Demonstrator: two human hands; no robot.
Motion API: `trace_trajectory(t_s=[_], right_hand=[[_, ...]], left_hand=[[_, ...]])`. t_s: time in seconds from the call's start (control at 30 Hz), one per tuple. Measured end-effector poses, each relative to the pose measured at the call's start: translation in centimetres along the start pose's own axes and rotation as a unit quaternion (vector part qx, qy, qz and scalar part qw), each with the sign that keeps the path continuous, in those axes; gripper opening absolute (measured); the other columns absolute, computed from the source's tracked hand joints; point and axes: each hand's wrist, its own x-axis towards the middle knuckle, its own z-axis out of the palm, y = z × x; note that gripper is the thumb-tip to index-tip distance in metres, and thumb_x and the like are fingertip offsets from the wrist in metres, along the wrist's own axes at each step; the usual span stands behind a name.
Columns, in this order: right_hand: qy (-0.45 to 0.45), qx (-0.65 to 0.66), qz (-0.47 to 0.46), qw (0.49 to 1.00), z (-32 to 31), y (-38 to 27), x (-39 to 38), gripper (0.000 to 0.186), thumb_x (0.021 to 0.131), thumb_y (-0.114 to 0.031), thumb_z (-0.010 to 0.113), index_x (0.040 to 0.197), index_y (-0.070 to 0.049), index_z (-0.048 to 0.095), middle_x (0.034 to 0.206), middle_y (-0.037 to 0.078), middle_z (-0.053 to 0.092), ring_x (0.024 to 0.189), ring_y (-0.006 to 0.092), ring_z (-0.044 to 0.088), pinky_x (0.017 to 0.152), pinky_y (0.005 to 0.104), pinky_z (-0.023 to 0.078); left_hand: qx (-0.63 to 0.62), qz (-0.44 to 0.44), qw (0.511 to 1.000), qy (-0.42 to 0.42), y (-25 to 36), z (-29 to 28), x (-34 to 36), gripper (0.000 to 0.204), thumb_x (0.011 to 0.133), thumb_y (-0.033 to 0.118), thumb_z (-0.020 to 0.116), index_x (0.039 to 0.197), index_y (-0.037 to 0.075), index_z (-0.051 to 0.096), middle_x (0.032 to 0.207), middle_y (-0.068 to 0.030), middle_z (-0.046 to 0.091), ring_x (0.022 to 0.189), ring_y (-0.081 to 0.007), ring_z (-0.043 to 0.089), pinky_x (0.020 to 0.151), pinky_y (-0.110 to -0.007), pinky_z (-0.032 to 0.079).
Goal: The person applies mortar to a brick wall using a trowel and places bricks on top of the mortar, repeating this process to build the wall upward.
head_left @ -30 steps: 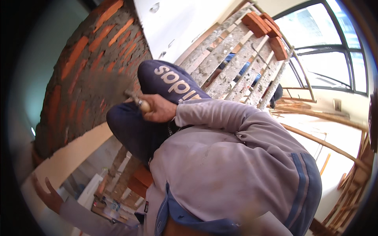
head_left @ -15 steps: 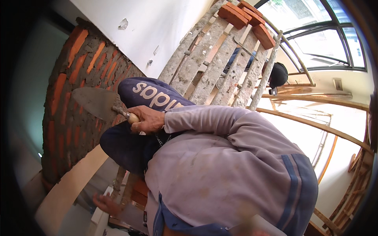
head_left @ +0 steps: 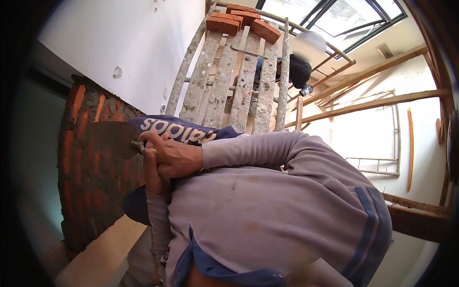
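Observation:
A pointed metal trowel [head_left: 112, 138] with a broad blade smeared with grey mortar is held out at the left. My right hand [head_left: 181, 157] is closed at its handle, index finger raised near the neck. From below, my left hand [head_left: 154, 178] meets it, fingers upright around the handle just behind the blade; the two hands touch and hide most of the handle. Beyond the blade stands a brick wall [head_left: 71, 191], its orange-red bricks largely covered by rough grey mortar. The blade hangs in front of this wall; whether it touches cannot be told.
Mortar-splashed scaffold planks [head_left: 222, 81] stretch ahead, with several red bricks [head_left: 224, 24] at their far end. A person in a black cap [head_left: 300, 71] is below on the right. Wooden beams [head_left: 373, 105] cross the right side; a white wall [head_left: 124, 43] rises at left.
My left hand has come up from the lower left to join my right hand at the trowel. The view has shifted, so the planks and bricks appear further left.

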Motion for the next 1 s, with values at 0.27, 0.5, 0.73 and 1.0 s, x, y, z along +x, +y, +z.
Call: trace_trajectory(t_s=[0.27,0.5,0.73,1.0], right_hand=[[-0.072,0.061,-0.001,0.996,-1.7,-1.3,-1.2,0.071,0.082,-0.014,0.06,0.141,-0.005,0.023,0.099,0.026,0.06,0.093,0.0428,0.062,0.08,0.0466,0.048],[-0.107,-0.04,0.119,0.986,-8.7,2.9,-4.6,0.04,0.09,-0.017,0.058,0.127,-0.002,0.051,0.097,0.021,0.065,0.092,0.0386,0.063,0.08,0.0442,0.049],[0.07,-0.019,0.134,0.988,-12.0,8.7,-7.3,0.016,0.08,-0.006,0.055,0.092,-0.001,0.065,0.083,0.019,0.065,0.08,0.0373,0.063,0.073,0.0437,0.049],[0.16,-0.073,0.133,0.975,-16.6,6.1,-6.0,0.011,0.082,0.0,0.05,0.09,0.0,0.059,0.093,0.013,0.063,0.086,0.0278,0.062,0.075,0.0385,0.05]], left_hand=[[0.056,0.031,0.996,0.06,1.2,-2.3,-0.3,0.04,0.099,0.031,0.049,0.127,0.001,0.048,0.131,-0.0166,0.053,0.12,-0.0235,0.053,0.103,-0.038,0.042],[-0.114,0.004,0.99,0.088,1.3,-2.7,5.1,0.01,0.097,0.021,0.057,0.103,0.014,0.054,0.093,-0.0012,0.058,0.088,-0.0165,0.059,0.093,-0.041,0.049],[-0.164,-0.027,0.986,0.025,-1.8,-3.7,9.5,0.02,0.098,0.02,0.056,0.116,0.011,0.055,0.079,0.0008,0.051,0.076,-0.0112,0.054,0.083,-0.034,0.055],[-0.215,-0.088,0.971,-0.055,-4.9,-5.3,13.2,0.031,0.1,0.02,0.052,0.127,0.006,0.052,0.073,0.0001,0.045,0.068,-0.0095,0.049,0.088,-0.036,0.056]])
